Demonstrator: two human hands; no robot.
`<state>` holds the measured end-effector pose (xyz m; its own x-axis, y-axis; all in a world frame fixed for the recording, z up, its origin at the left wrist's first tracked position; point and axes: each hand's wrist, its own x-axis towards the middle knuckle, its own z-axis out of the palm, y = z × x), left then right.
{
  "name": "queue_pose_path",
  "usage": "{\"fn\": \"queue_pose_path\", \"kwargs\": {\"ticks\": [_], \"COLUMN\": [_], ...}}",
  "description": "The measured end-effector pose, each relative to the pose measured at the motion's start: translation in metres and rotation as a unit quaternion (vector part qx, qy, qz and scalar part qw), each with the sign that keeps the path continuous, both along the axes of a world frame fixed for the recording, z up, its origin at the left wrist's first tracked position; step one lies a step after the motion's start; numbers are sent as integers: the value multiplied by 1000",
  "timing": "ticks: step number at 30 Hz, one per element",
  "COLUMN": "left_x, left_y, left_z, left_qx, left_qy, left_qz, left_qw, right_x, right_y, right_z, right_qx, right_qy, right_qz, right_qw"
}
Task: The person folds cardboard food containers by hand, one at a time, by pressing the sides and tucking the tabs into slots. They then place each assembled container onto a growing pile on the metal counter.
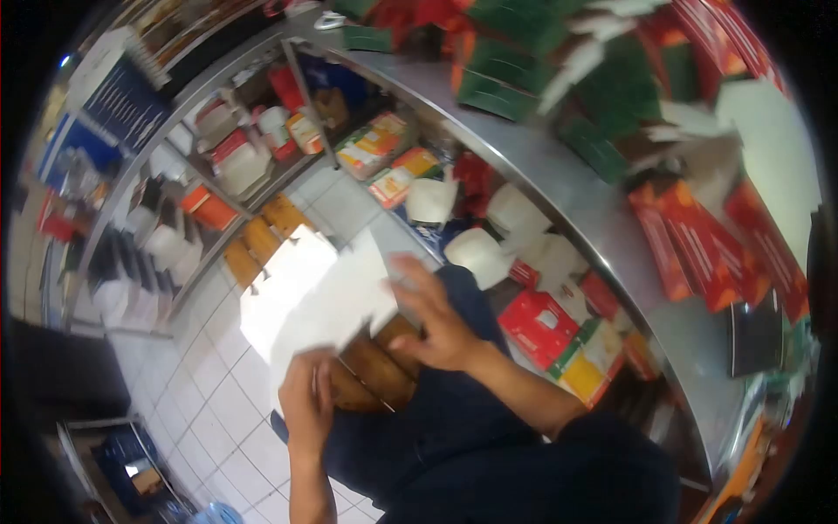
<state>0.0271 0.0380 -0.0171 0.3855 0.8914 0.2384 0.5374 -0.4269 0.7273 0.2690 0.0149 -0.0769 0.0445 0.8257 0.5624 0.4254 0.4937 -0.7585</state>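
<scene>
A white card sheet (336, 293), blurred by motion, lies over a wooden slatted surface (371, 371) in front of my lap. My left hand (305, 389) is at the sheet's lower left edge, its fingers curled against the card. Beside the sheet's right edge is my right hand (432, 319), with fingers spread and thumb apart. A second, brightly lit white piece (284, 275) shows at the upper left of the sheet. The card hides part of the wood.
A metal counter (559, 188) on the right bears green boxes (502, 74) and red cartons (681, 236). Under it are white containers (477, 253) and a red box (537, 327). Shelving at the upper left holds an orange box (208, 208). White floor tiles (218, 375) show below.
</scene>
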Motion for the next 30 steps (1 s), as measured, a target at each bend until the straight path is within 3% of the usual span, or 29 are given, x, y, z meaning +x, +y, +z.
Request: {"fn": "queue_pose_path", "kwargs": {"ticks": [3, 5, 6, 8, 9, 10, 11, 12, 13, 15, 17, 19, 21, 22, 24, 25, 30], "left_x": [-9, -18, -29, -50, -50, -48, -45, -20, -17, -11, -5, -3, -31, -25, -9, -13, -31], "left_y": [-40, -60, -62, -61, -63, -63, -63, -74, -74, -75, -73, -72, -57, -61, -73, -73, -74], "left_z": [7, 4, -1, -12, -15, -17, -18, 6, 5, -3, -13, -1, -2, 0, 12, 7, -6], "left_qx": [16, -138, -140, -347, -352, -435, -506, -501, -502, -412, -318, -254, -220, -219, -209, -204, -210], "left_qy": [17, -55, -52, -236, -232, -351, -461, -420, -416, -426, -435, -436, -429, -430, -378, -378, -322], "left_qz": [-74, -42, -53, -93, -97, -72, -45, 26, 20, 38, 53, 71, -77, -79, 76, 81, 51], "left_qw": [997, 988, 987, 903, 902, 826, 728, 756, 758, 805, 840, 861, 873, 872, 899, 900, 922], "right_x": [-13, -24, -27, -31, -32, -33, -35, -39, -41, -45, -49, -45, -39, -37, -36, -37, -32], "right_y": [11, 10, 4, -8, -14, -18, -22, -27, -30, -33, -35, -43, -46, -45, -44, -43, -35], "right_z": [5, 24, 32, 48, 56, 64, 72, 80, 88, 101, 109, 116, 116, 114, 107, 103, 83], "right_qx": [84, 110, 113, 112, 93, 77, 79, 52, 25, 54, 84, 38, -33, -23, -18, -13, -99], "right_qy": [48, 63, 56, 52, 106, 160, 160, 191, 220, 182, -22, -81, -151, -139, -110, -79, -100], "right_qz": [67, 58, 64, 64, 122, 181, 175, 231, 287, 260, 60, 11, 77, 122, 177, 232, 235], "right_qw": [993, 990, 990, 990, 982, 967, 968, 953, 932, 947, 994, 996, 985, 982, 978, 970, 962]}}
